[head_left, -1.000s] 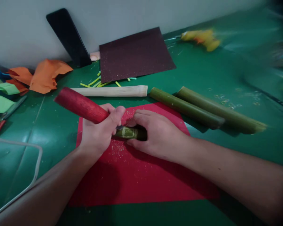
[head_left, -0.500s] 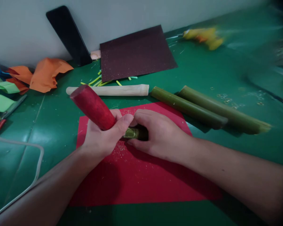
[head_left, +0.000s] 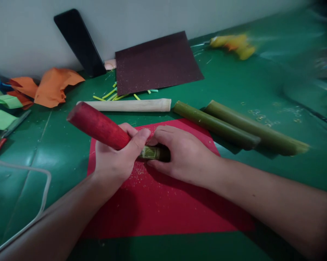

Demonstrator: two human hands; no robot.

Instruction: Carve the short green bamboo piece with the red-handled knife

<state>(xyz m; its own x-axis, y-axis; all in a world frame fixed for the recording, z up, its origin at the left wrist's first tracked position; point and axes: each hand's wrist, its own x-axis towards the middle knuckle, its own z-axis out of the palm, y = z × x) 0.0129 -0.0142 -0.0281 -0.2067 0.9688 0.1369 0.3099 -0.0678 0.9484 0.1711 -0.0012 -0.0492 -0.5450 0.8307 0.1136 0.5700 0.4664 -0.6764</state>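
Observation:
My left hand (head_left: 117, 156) is closed around a thick red cylindrical handle (head_left: 100, 127), which slants up to the left; whatever is at its lower end is hidden by my fingers. Just right of it, my right hand (head_left: 183, 154) grips a short green bamboo piece (head_left: 151, 153) with pale lines scratched into its surface. My left thumb lies close above the bamboo, and the two hands nearly meet. Beneath them is a sheet of red paper (head_left: 166, 206) sprinkled with fine pale shavings.
Behind the hands lie a pale bamboo stick (head_left: 133, 105) and two green bamboo tubes (head_left: 220, 125). Farther back are a dark brown sheet (head_left: 158, 65), a black phone (head_left: 80, 43) against the wall and a yellow glue gun (head_left: 234, 45). Orange paper (head_left: 54, 88) and a white cable (head_left: 48, 181) are left.
The red handle has tipped down to the left and lies flatter, turning with my left hand. My right hand and the bamboo have hardly moved.

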